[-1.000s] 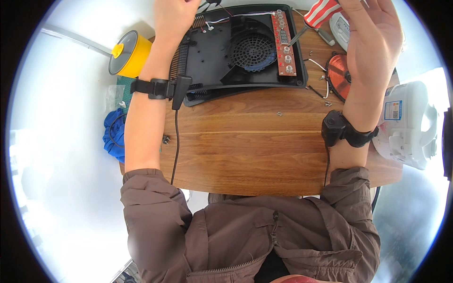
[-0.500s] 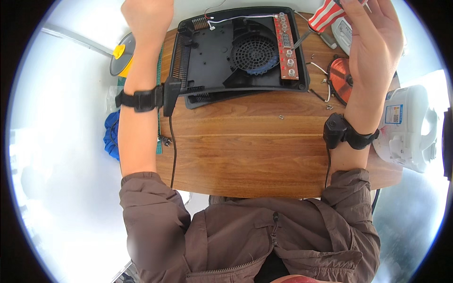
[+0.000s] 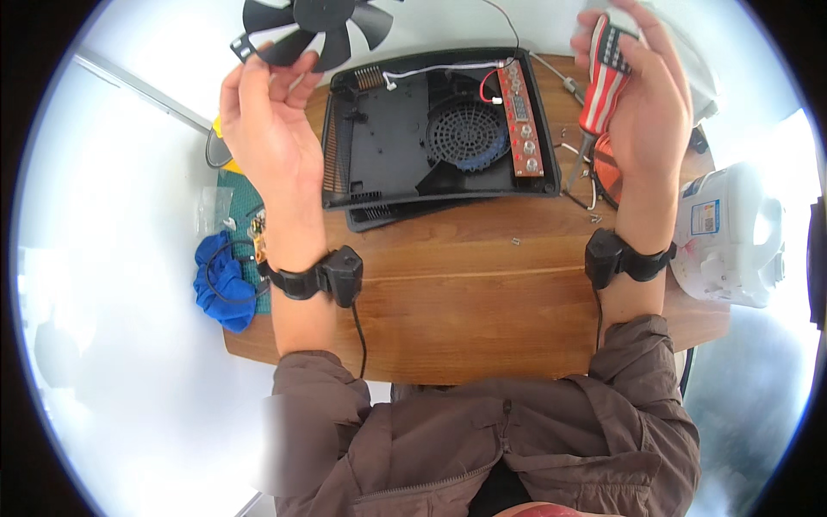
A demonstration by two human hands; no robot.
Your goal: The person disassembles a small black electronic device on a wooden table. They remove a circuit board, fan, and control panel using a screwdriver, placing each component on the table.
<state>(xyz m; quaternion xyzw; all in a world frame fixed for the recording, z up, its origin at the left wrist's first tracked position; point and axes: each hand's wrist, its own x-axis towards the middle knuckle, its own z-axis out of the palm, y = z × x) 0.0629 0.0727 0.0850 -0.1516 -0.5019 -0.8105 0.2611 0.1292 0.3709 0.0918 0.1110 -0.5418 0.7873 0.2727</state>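
At the top left my left hand (image 3: 280,129) is closed on the edge of a black cooling fan (image 3: 324,12), whose upper part is cut off by the picture's edge. My right hand (image 3: 652,108) grips a screwdriver (image 3: 605,96) with a red-and-white striped handle, its shaft pointing down toward the table. Between the hands lies a black plastic housing (image 3: 379,142), open side up, with a round vent grille (image 3: 468,135) in its floor. A red circuit board (image 3: 524,133) runs along its right side. A thin wire with a white connector (image 3: 496,101) hangs over the board.
Right of the housing are a copper coil (image 3: 606,170), white wires and several small screws (image 3: 595,219). A white plastic jug (image 3: 732,237) stands at the right edge. On the left, a blue cloth (image 3: 226,280) lies on a green mat (image 3: 239,194), near a yellow container (image 3: 226,146).
My left hand has come down and nearer, bringing the fan into view. My right hand has moved slightly left and down, and the screwdriver now points more steeply downward. A red wire now shows over the board.
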